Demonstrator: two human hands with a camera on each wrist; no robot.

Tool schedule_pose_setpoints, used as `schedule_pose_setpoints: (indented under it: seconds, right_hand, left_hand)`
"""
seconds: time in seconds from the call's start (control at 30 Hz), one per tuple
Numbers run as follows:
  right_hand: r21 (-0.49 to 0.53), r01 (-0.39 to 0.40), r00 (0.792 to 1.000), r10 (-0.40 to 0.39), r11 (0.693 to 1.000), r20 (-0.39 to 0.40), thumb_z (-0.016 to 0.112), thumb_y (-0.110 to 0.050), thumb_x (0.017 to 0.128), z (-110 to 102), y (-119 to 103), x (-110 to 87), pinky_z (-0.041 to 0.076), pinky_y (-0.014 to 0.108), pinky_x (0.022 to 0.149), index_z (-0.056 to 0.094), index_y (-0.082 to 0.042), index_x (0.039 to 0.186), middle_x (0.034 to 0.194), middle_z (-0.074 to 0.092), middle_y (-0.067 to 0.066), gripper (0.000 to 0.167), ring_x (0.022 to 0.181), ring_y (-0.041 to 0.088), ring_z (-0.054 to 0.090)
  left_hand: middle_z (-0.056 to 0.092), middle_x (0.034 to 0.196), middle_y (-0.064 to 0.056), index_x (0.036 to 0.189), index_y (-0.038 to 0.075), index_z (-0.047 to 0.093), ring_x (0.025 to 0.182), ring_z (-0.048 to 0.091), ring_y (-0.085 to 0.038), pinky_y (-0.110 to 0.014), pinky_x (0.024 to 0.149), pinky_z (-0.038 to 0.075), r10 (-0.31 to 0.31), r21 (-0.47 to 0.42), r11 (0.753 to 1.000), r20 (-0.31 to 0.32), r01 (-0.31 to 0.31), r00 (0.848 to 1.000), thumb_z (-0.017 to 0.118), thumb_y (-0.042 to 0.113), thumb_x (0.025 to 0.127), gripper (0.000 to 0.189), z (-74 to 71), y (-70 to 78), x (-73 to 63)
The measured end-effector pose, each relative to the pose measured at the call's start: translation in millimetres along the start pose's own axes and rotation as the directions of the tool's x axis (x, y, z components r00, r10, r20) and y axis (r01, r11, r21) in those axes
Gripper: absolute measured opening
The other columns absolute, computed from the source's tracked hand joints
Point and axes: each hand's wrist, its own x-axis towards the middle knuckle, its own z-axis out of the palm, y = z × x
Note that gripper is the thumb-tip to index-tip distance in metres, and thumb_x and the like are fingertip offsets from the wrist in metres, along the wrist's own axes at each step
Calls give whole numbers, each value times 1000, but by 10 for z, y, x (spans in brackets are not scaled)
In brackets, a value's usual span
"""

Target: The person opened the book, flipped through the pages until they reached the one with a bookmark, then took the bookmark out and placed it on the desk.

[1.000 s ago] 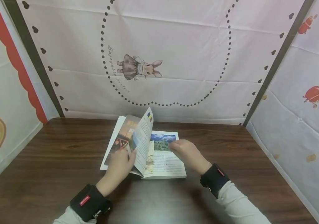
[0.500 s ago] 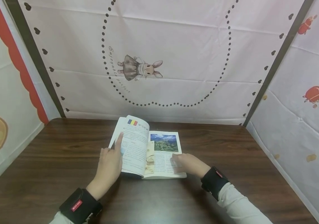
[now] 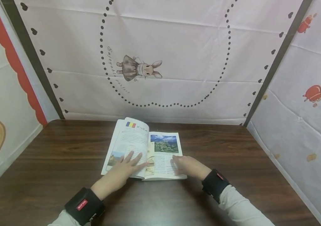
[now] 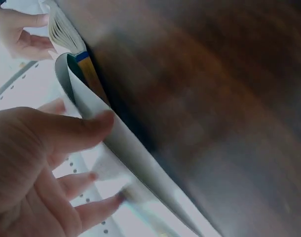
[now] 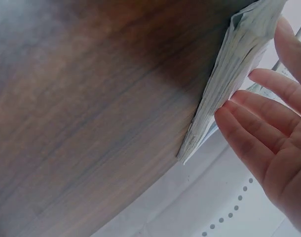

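Observation:
An open book (image 3: 164, 169) lies on the wooden table, with printed text and a landscape photo on its right page. Its left page (image 3: 130, 139) carries a small blue, yellow and red flag. My left hand (image 3: 119, 172) rests with spread fingers on the lower part of that page. On the right page's outer side, my right hand (image 3: 192, 165) touches the paper; in the right wrist view its fingers (image 5: 256, 131) lie nearly straight along the page block (image 5: 224, 84). A cream patterned strip (image 3: 150, 161) runs beside the spine. Seen from the left wrist, the cover edge (image 4: 135, 163) stands slightly off the table.
The dark brown table (image 3: 50, 163) extends around the book on all sides. Behind it hangs a pale cloth wall (image 3: 188, 62) with a rabbit print (image 3: 138, 68), and further printed cloths close off the left and right sides.
A raised leaf has been turned over to the left and now lies down. My left hand went from the leaf to the page's left edge, then onto the page. My right hand came down slightly.

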Motion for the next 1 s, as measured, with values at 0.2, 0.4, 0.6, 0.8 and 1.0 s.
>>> schedule_pose_setpoints:
  seconds: [0.2, 0.4, 0.6, 0.8, 1.0]
  right_hand:
    - [151, -27, 1000, 28, 988, -6, 74, -15, 80, -66, -29, 109, 50, 41, 91, 64, -2, 115, 111, 68, 13, 39, 103, 26, 64]
    - [504, -150, 985, 172, 851, 2, 59, -9, 90, -101, -172, 384, 55, 29, 65, 64, 7, 108, 84, 70, 17, 25, 71, 19, 67]
    - [795, -330, 935, 293, 508, 201, 55, -10, 93, -11, -268, 631, 57, 29, 60, 63, 11, 102, 71, 70, 16, 25, 54, 12, 65]
    - [828, -341, 934, 258, 445, 246, 56, -9, 91, 44, -404, 726, 55, 24, 55, 63, 12, 102, 60, 60, 2, 25, 49, 8, 59]
    - [827, -313, 941, 268, 466, 206, 55, -5, 91, 56, -438, 705, 53, 21, 53, 65, 14, 96, 59, 56, 2, 22, 48, 7, 56]
  left_hand:
    - [42, 147, -9, 136, 20, 52, 131, 40, -44, -80, 84, 29, -134, -77, 987, 47, 138, 990, 66, 2, 82, 58, -51, 17, -64]
    - [42, 147, -10, 135, 19, 52, 132, 38, -45, -77, 88, 31, -150, -114, 981, 71, 157, 986, 66, 0, 82, 58, -43, 19, -70]
    - [42, 147, -10, 134, 17, 53, 132, 38, -46, -67, 92, 39, -142, -151, 977, 78, 153, 987, 65, -3, 82, 57, -41, 28, -46]
    - [42, 147, -9, 134, 19, 53, 134, 36, -43, -71, 93, 34, -173, -161, 969, 99, 187, 980, 65, -1, 82, 57, -65, 37, -44]
    - [44, 146, -9, 132, 18, 55, 134, 37, -42, -71, 94, 34, -175, -165, 969, 84, 187, 981, 66, -2, 82, 56, -87, 57, -28]
